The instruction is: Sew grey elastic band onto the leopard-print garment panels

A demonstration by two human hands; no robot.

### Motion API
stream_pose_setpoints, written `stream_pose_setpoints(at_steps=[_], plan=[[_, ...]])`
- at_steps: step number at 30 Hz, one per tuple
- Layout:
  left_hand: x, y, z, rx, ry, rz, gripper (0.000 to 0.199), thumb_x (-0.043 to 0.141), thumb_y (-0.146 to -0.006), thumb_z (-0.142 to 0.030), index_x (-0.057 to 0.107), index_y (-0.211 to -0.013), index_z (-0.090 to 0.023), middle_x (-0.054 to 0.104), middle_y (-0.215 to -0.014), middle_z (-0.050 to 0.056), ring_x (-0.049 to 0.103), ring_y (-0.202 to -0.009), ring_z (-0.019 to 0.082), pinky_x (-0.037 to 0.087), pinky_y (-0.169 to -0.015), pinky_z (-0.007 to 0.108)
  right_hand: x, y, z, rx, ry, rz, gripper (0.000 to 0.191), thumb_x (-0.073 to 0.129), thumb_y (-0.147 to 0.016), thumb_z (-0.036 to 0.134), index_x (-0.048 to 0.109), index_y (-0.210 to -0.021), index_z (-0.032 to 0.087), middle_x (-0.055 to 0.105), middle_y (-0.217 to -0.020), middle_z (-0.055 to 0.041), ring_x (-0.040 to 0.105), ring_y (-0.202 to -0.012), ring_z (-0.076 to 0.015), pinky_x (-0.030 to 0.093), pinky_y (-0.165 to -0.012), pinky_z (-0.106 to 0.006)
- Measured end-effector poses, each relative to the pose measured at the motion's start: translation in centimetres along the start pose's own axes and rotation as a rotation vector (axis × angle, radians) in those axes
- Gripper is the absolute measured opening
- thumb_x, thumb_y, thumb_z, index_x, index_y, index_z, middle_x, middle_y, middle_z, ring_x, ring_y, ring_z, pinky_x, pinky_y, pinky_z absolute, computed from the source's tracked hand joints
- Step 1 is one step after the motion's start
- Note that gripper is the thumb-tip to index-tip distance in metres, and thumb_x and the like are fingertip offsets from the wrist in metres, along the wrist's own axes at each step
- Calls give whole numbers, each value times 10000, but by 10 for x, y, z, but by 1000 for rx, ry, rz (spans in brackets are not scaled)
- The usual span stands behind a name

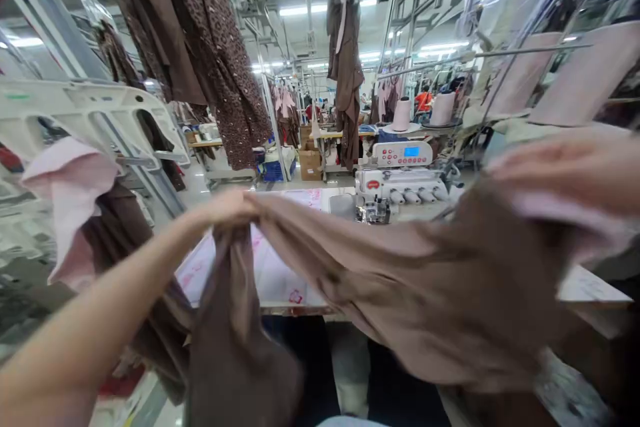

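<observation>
Left hand [225, 208] closed around a gathered fold of brown garment [400, 287], fabric bunched in the fist, forearm entering from lower left. Right hand [560, 170] at far right of view, blurred, fingers spread across the garment's upper edge; firm grip or light contact impossible to tell.

Garment slung between both hands, across and just above the bench [595, 287], sagging toward the middle. One long tail [240, 327] dropping straight down below left hand. Pink-and-brown piece [70, 193] hanging left of left hand, its brown part running behind the forearm; join to the held garment unclear.

Under the span, white sheet [270, 273] with pink marks lying on the bench. Beyond the hands, white overlock machine [400, 187] with lit blue display [412, 152], two pale thread cones [401, 115] behind it. Above left hand, spotted brown garment [225, 67] hanging overhead. Straight ahead past the hands, plain brown garment [349, 80] on a white hanger. Farther off, cardboard boxes [310, 163] on the floor beside a blue crate [273, 170]. Distant figures among the rows too small to make out.
</observation>
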State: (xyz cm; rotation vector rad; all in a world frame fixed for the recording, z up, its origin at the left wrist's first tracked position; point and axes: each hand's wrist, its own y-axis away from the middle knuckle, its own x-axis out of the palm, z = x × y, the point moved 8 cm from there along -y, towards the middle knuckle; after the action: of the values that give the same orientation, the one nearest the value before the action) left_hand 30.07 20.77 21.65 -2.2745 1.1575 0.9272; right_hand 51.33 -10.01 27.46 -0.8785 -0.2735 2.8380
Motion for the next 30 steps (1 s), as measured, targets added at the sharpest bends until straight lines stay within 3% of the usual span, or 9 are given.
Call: stream_pose_setpoints(at_steps=[2, 4, 6, 9, 13, 18, 23, 27, 30], plan=[[-47, -46, -29, 53, -28, -160, 72, 547, -733, -94, 590, -763, -46, 591, -730, 18, 601, -891, 218, 457, -723, 293, 45, 7, -33, 235, -84, -20, 254, 580, -815, 400, 669, -732, 177, 661, -652, -40, 577, -512, -121, 429, -433, -210], [-38, -70, -55, 112, -40, -212, 122, 453, -787, -72, 571, -778, -43, 576, -796, 32, 573, -959, 214, 439, -755, 292, 90, 4, -66, 420, -294, -84, 242, 652, -741, 407, 652, -698, 170, 645, -604, -45, 558, -481, -135, 394, -412, -224], [11, -68, -70, 185, -39, -151, 106, 509, -785, -147, 591, -772, -80, 598, -809, 25, 574, -881, 186, 442, -750, 271, 123, -13, -91, 435, -517, -134, 355, 663, -684, 488, 634, -743, 139, 622, -614, -28, 533, -488, -123, 401, -447, -228], [112, -28, -65, 316, 4, 174, 197, 614, -733, -338, 648, -796, -154, 631, -763, -9, 570, -723, 151, 451, -677, 229, 145, -42, -117, 354, -579, -131, 416, 636, -683, 542, 612, -779, 137, 582, -620, -5, 497, -518, -114, 376, -479, -224], [158, 13, -11, 228, 151, 143, 227, 561, -764, -376, 620, -728, -160, 578, -684, 0, 537, -645, 144, 423, -583, 224, 146, -63, -122, 218, -303, -65, 421, 557, -745, 539, 514, -607, 143, 440, -570, 28, 391, -517, -91, 292, -476, -215], [154, 31, 37, 137, 199, -84, 223, 529, -786, -381, 606, -744, -177, 559, -857, 30, 531, -816, 169, 405, -776, 268, 141, -70, -100, 102, -69, -16, 426, 484, -797, 483, 380, -533, 166, 331, -542, 42, 310, -502, -79, 231, -455, -212], [118, 30, 53, -76, 343, -74, 288, 519, -742, -468, 593, -759, -190, 584, -694, 1, 522, -651, 171, 404, -590, 253, 144, -74, -93, 151, -35, -2, 417, 535, -756, 442, 348, -503, 167, 284, -496, 57, 264, -470, -60, 174, -411, -194], [59, -25, -11, 142, -119, -228, 214, 541, -725, -389, 623, -721, -192, 600, -683, 25, 545, -723, 233, 406, -694, 336, 193, -84, -111, 236, -501, 68, 387, 658, -647, 492, 483, -584, 152, 431, -502, 52, 353, -431, -55, 239, -381, -181], [95, -72, -73, 432, -453, -240, 116, 521, -720, -209, 564, -620, -170, 566, -664, 62, 520, -915, 304, 313, -884, 461, 218, -84, -146, 301, -868, -76, 464, 681, -591, 582, 512, -623, 151, 481, -456, 47, 365, -347, -56, 256, -336, -193]])
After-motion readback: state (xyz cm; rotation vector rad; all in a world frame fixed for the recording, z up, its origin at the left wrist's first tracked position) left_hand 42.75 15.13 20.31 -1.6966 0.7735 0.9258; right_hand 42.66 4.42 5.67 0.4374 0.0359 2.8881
